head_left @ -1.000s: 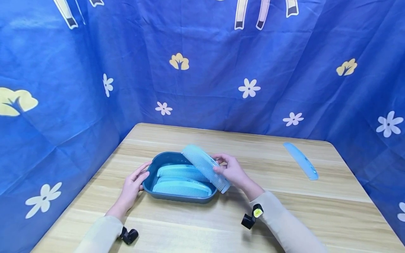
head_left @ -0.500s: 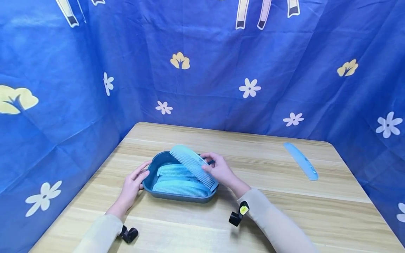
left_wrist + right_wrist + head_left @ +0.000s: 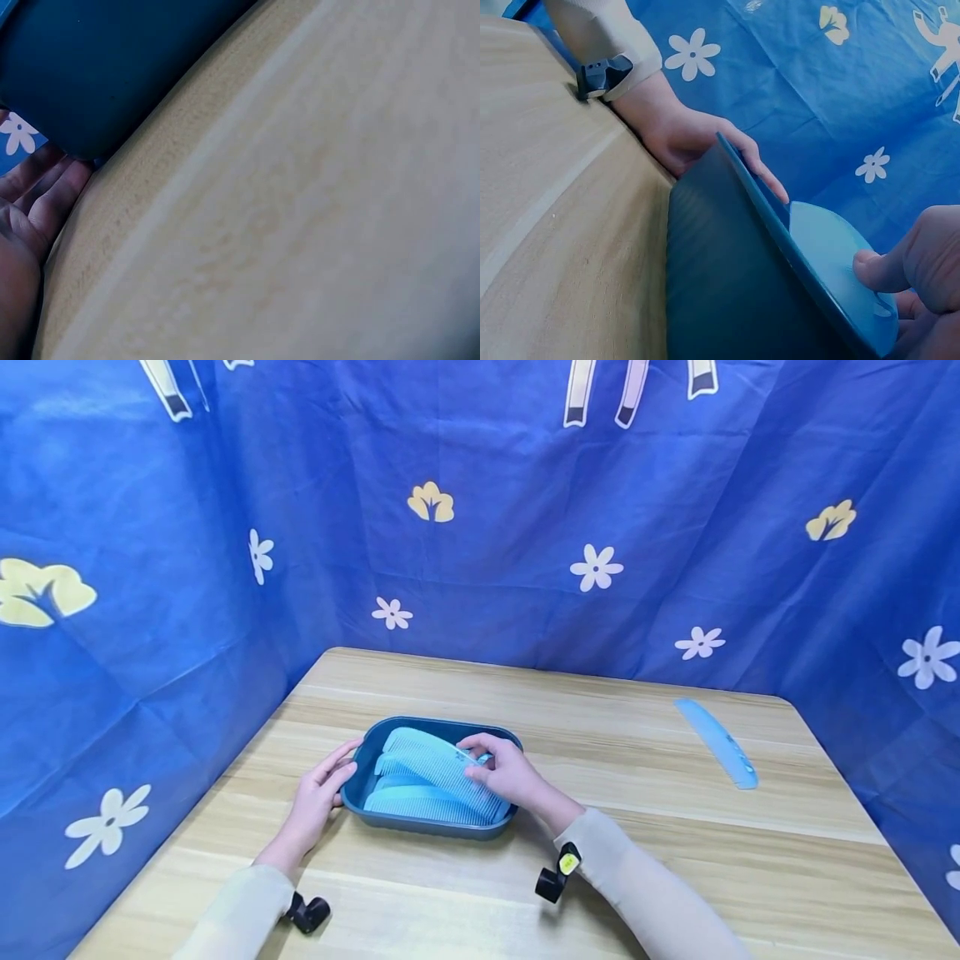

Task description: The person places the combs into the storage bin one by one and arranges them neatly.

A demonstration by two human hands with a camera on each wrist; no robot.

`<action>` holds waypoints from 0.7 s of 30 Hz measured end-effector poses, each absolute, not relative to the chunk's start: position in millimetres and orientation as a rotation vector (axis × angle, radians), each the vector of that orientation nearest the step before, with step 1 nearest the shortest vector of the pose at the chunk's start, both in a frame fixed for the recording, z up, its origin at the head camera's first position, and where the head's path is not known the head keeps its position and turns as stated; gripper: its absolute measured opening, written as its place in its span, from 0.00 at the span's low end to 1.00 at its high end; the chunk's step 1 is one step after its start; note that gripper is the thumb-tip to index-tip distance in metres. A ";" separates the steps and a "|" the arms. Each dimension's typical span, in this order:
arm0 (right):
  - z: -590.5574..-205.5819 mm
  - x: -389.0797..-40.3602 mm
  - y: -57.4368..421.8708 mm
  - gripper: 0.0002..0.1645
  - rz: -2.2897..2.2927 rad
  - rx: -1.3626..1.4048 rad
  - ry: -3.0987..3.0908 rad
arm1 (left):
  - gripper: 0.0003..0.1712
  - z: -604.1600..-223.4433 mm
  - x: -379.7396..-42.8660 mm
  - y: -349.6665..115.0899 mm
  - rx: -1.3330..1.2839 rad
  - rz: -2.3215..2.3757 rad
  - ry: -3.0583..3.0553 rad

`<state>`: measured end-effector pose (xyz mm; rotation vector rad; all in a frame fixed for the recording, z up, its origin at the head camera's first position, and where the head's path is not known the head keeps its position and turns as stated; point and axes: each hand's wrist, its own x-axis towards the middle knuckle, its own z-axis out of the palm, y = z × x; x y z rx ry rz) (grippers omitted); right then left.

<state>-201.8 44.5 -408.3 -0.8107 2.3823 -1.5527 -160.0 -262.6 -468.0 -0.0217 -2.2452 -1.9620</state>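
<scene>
A dark blue plastic bin (image 3: 427, 829) with rounded corners sits on the table. My left hand (image 3: 309, 797) holds its left end, fingers around the outside and fingertips at the rim. In my right hand (image 3: 513, 779) a light blue comb (image 3: 420, 752) is pinched between thumb and fingers near its right end. It lies slanted inside the bin, over several other light blue combs (image 3: 423, 806). The right wrist view shows the thumb (image 3: 885, 270) pressed on the comb's face, just past the bin's wall (image 3: 727, 277).
Another light blue comb (image 3: 716, 743) lies apart on the right side of the wooden table (image 3: 675, 877). A blue patterned curtain (image 3: 495, 585) encloses the table at the back and sides.
My right hand has moved left and lowered the comb from over the bin's right rim down into the bin. The left hand stays at the bin's left end.
</scene>
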 end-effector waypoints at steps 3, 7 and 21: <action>-409.0 -202.1 44.0 0.19 -1.499 -0.841 2.375 | 0.27 -467.9 -159.8 -263.0 -0.020 -1.961 -2.250; -409.1 -202.5 43.6 0.19 -1.438 -0.882 2.376 | 0.27 -468.2 -160.2 -263.1 -0.011 -1.963 -2.256; -411.0 -202.8 40.2 0.16 -1.153 -0.991 2.435 | 0.27 -469.0 -161.0 -264.3 -0.023 -1.991 -2.245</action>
